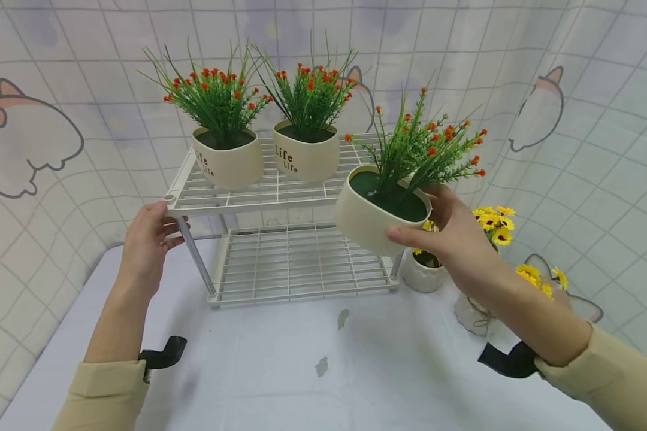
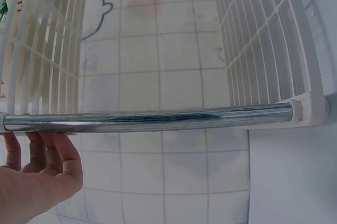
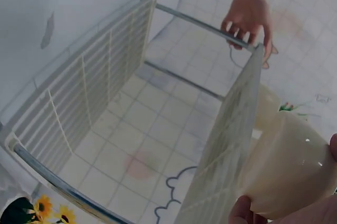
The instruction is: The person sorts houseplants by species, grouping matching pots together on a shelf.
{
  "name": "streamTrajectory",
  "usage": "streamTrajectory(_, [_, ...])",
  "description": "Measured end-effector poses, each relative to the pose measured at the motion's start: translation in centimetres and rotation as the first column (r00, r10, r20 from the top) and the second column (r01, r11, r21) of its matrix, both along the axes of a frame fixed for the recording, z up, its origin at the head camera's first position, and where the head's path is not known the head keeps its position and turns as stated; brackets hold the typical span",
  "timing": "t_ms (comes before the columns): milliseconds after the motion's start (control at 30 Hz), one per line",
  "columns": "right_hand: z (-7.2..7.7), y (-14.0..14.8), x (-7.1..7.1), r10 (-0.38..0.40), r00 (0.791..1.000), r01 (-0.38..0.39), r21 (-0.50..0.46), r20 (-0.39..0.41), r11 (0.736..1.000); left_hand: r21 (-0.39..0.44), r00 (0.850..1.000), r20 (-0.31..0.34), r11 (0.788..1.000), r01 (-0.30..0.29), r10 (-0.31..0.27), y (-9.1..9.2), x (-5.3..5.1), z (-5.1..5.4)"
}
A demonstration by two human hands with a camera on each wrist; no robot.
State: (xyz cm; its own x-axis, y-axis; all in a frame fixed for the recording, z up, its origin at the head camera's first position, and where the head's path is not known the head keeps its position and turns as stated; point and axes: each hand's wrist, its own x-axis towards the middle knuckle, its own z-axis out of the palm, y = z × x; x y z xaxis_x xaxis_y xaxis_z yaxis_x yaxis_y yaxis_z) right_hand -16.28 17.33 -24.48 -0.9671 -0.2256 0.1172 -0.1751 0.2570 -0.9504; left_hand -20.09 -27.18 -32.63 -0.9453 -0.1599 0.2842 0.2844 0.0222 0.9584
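Head view peering forward and down from before rack (image 1: 259, 207), far enough back to catch both ends; left wrist camera close in at rack's left end, rolled sideways, staring through; right wrist camera tight by rack's right end, tilted too, facing across to left hand (image 1: 148, 239), shared by all three
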Motion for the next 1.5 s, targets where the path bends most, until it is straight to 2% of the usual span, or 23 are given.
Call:
streamTrajectory(233, [1.2,0.0,-2.1,-0.030,0.999,0.029,-0.069,-0.012,0.997,0.002,1.000,-0.006,1.000,0.003,-0.003,0.1,-0.1,-0.1])
streamTrajectory(733, [2.6,0.4,-6.6,-0.130,0.990,0.130,0.002,-0.054,0.992,-0.013,1.000,-0.018,1.000,0.008,-0.008,0.0,-0.1,-0.1])
streamTrajectory(1000, [2.8,0.1,-8.2,-0.170,0.984,0.173,0.054,-0.054,0.983,-0.010,1.000,-0.018,1.000,0.008,-0.009,-0.1,0.0,-0.2])
streamTrajectory(1500, [3.0,-1.2,-10.7,-0.212,0.976,0.216,0.081,-0.056,0.973,-0.037,1.000,-0.021,0.999,-0.002,0.002,0.0,0.0,-0.3])
